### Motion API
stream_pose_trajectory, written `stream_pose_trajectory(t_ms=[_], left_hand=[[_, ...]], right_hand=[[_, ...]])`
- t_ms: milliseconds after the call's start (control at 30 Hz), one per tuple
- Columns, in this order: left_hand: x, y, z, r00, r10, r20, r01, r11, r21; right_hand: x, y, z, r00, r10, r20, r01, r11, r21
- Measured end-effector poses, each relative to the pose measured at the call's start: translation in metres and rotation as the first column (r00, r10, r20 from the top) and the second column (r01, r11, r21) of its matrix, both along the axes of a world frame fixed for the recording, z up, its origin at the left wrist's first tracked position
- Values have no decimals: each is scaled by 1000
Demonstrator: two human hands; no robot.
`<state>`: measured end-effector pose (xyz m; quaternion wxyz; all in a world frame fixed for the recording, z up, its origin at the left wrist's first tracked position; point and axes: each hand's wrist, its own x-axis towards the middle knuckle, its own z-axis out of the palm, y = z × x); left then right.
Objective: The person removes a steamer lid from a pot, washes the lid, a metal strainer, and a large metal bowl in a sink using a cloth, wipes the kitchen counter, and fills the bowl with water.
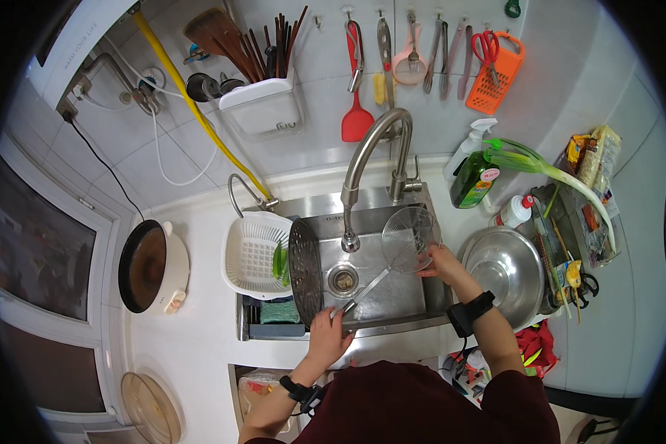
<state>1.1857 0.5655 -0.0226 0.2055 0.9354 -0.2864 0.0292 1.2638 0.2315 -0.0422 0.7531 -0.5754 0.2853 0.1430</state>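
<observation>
Over the stainless steel sink [366, 294] I hold a wire skimmer [399, 244] with a round coiled head. My left hand [328, 338] is closed on the end of its handle near the sink's front edge. At the right rim of the skimmer's head is my right hand [441, 263], its fingers touching the wire. The gooseneck faucet [366, 150] hangs over the basin, its spout above the drain [343, 279]. A dark perforated metal tray [306, 272] stands on edge at the basin's left side. Beside it, a white plastic basket [250, 252] holds green vegetable pieces [279, 263].
A steel bowl [502, 275] sits right of the sink, near a green detergent bottle [473, 180], a spray bottle [469, 147] and a long leek [566, 177]. Left stand an electric pot [152, 266] and a clear lid [151, 408]. Utensils hang on the wall behind.
</observation>
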Motion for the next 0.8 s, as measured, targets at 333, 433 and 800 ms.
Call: stream_pose_trajectory(t_ms=[333, 433, 800], left_hand=[[18, 8, -14, 936, -5, -351, -43, 991, -129], [18, 14, -3, 915, -76, -395, 6, 984, -177], [11, 29, 13, 476, -268, -838, -127, 921, -367]], right_hand=[[-16, -11, 13, 998, 57, -8, -58, 995, -78], [-21, 1, 23, 957, 3, 290, 70, 968, -241], [-3, 33, 31, 713, 62, 698, 401, 780, -480]])
